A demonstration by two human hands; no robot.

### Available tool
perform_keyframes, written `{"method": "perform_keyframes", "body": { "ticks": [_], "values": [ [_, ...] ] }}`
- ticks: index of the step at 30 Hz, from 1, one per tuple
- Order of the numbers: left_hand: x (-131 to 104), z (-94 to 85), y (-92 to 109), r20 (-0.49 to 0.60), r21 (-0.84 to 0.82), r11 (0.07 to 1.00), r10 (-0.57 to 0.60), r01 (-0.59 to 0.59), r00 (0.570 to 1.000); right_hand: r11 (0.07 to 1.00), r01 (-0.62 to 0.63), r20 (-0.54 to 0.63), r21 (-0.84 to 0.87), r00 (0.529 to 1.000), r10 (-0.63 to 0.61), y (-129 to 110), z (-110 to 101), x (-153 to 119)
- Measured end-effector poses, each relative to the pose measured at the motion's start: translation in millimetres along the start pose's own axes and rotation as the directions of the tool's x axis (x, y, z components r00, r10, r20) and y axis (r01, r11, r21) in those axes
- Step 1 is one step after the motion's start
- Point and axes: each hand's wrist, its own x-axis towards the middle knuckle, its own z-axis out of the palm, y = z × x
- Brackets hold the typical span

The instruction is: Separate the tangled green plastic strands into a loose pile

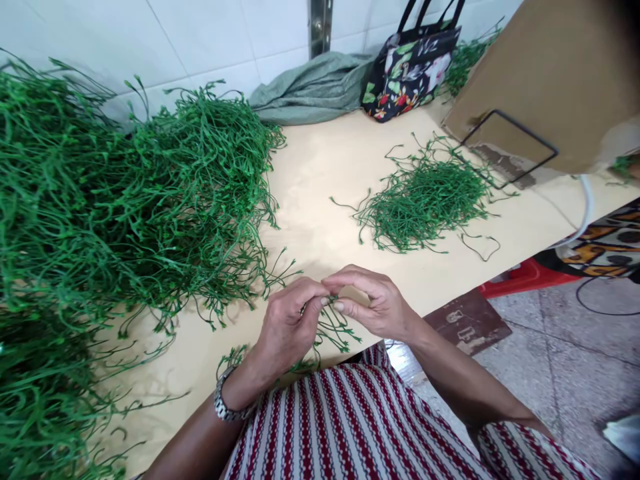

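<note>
My left hand (293, 323), with a metal-band watch (225, 400) on its wrist, is closed in a pinch near the table's front edge. My right hand (377, 300) pinches close beside it, its thumb and fingertips almost meeting those of the left. Thin green plant stems (336, 330) with small forked tips come out from between the fingertips and hang below them. Exactly where each fingertip grips is partly hidden. More loose stems (305, 365) lie under and behind my left hand, close to the striped clothing.
A large heap of green stems (125, 200) covers the table's left side. A smaller pile (425, 197) lies right of centre on the tabletop (310, 180). Behind are a grey-green cloth sack (315, 90) and a floral bag (407, 73). A cardboard box (545, 87) and black wire frame (525, 130) stand right.
</note>
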Motion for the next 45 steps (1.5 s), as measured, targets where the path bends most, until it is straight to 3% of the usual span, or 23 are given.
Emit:
{"method": "perform_keyframes", "body": {
  "ticks": [6,9,13,17,21,25,29,34,38,45],
  "values": [
    [1,1.0,5,-0.042,-0.17,0.975,-0.149,0.14,0.988,0.991,-0.09,-0.039,0.098,0.995,0.095,1,1,-6],
    [1,-0.1,6,-0.013,-0.251,0.936,-0.257,0.246,0.966,0.986,-0.114,-0.062,0.125,0.991,0.122,2,3,-7],
    [1,2.1,1,0.071,-0.383,0.854,-0.352,0.352,0.933,0.998,-0.058,-0.089,0.039,0.994,0.061,2,4,-7],
    [1,7.2,-1,0.081,-0.486,0.771,-0.429,0.411,0.9,1.0,-0.001,-0.134,-0.024,0.991,-0.002,2,9,-7],
    [3,7.0,2,0.059,-0.356,0.857,-0.378,0.373,0.924,0.997,-0.015,-0.159,-0.079,0.987,0.002,1,15,-9],
    [3,5.2,3,-0.024,-0.018,0.986,-0.168,0.167,0.986,0.995,-0.098,-0.139,0.008,0.986,0.098,1,16,-10],
    [2,4.7,4,-0.011,0.186,0.982,-0.026,0.028,1.0,0.966,-0.226,-0.121,0.123,0.963,0.24,2,15,-12],
    [4,0.3,2,0.044,0.122,0.986,-0.119,0.113,0.992,0.944,-0.328,0.0,0.023,0.945,0.328,3,10,-14],
    [7,-1.9,0,0.086,-0.001,0.978,-0.207,0.208,0.974,0.958,-0.268,-0.003,-0.103,0.963,0.269,0,8,-13],
    [9,-6.4,-1,0.211,-0.012,0.98,-0.19,0.196,0.959,0.96,-0.109,-0.072,-0.259,0.993,0.094,-2,14,-15]
  ]
}}
